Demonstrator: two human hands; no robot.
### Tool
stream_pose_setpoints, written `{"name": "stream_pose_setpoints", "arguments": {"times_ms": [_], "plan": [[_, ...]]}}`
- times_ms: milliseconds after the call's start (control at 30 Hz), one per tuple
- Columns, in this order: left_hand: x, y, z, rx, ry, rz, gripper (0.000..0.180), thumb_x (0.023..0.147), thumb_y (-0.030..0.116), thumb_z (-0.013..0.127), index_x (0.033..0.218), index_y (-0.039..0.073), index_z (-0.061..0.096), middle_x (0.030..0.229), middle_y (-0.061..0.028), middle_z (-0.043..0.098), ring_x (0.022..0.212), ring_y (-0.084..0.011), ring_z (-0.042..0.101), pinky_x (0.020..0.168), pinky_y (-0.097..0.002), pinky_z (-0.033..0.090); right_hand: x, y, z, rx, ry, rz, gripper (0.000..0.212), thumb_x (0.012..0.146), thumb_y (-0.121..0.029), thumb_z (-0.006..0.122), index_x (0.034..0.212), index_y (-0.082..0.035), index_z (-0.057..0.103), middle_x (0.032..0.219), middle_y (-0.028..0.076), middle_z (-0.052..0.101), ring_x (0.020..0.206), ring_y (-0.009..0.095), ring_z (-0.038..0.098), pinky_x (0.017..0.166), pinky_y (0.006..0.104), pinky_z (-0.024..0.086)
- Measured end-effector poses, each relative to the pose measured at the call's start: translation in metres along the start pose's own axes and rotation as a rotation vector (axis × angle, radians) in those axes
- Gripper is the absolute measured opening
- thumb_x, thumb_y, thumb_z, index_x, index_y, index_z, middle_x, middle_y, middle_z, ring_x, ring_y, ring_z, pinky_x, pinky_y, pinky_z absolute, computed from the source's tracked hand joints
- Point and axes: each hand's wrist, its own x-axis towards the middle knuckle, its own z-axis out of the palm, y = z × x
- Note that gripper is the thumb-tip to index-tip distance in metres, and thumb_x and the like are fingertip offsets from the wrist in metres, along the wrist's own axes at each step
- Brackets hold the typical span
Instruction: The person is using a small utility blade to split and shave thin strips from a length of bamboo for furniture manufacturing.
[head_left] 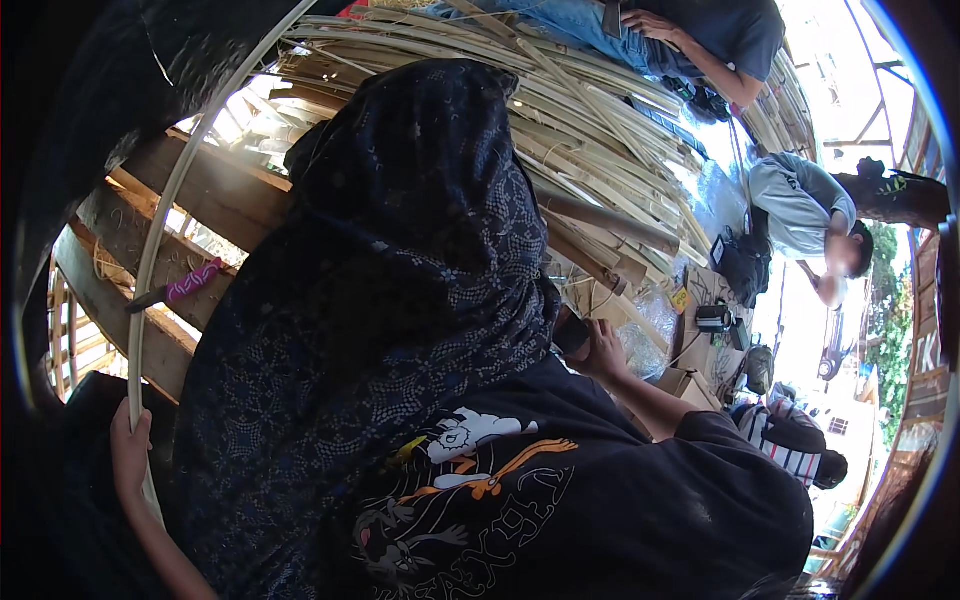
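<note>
At the lower left, my left hand [130, 450] is closed around a long, pale bamboo strip [150, 240], which curves up to the top edge. My right hand [600, 350] is past my knee, its fingers bent against a dark object [571, 334] whose kind I cannot make out. A dark patterned cloth [400, 250] drapes over my legs between both hands and hides part of that object. To the right of the strip, a knife [185, 287] with a pink-wrapped handle rests on the wooden slats [215, 190].
Long split bamboo strips [600, 130] lie heaped beyond my legs, with a thicker bamboo pole [610, 220]. Cardboard [690, 385] and clear plastic wrap [650, 335] are on the right. One person [700, 50] at the top holds a blade; two others [800, 200] sit at the right.
</note>
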Motion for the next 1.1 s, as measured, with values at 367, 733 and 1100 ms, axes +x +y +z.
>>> {"name": "stream_pose_setpoints", "arguments": {"times_ms": [367,733,1100], "plan": [[0.0,-0.015,-0.002,0.027,-0.022,0.003,0.023,0.095,0.017,0.055,0.111,0.001,0.055,0.074,0.0004,0.044,0.059,-0.0062,0.042,0.05,-0.0247,0.038,0.022,-0.017,-0.009,-0.045,0.29,0.07,0.079,0.064,-0.039,0.078,0.122,-0.002,0.041,0.116,0.019,0.044,0.115,0.037,0.042,0.1,0.0469,0.035],[0.0,-0.014,0.0,0.025,0.003,-0.007,0.02,0.095,0.017,0.054,0.108,0.001,0.054,0.073,0.0003,0.044,0.057,-0.0063,0.042,0.048,-0.0249,0.037,0.029,-0.023,-0.009,-0.034,0.303,0.077,0.076,0.063,-0.038,0.079,0.119,-0.003,0.042,0.113,0.018,0.044,0.112,0.036,0.042,0.098,0.0468,0.036],[0.002,-0.018,-0.003,0.025,-0.017,-0.004,0.021,0.095,0.018,0.055,0.109,0.002,0.054,0.074,0.0001,0.044,0.057,-0.0064,0.042,0.049,-0.0245,0.037,0.031,-0.024,-0.01,-0.036,0.304,0.07,0.079,0.062,-0.038,0.079,0.121,-0.001,0.042,0.114,0.018,0.044,0.113,0.036,0.042,0.098,0.0459,0.036]]}}
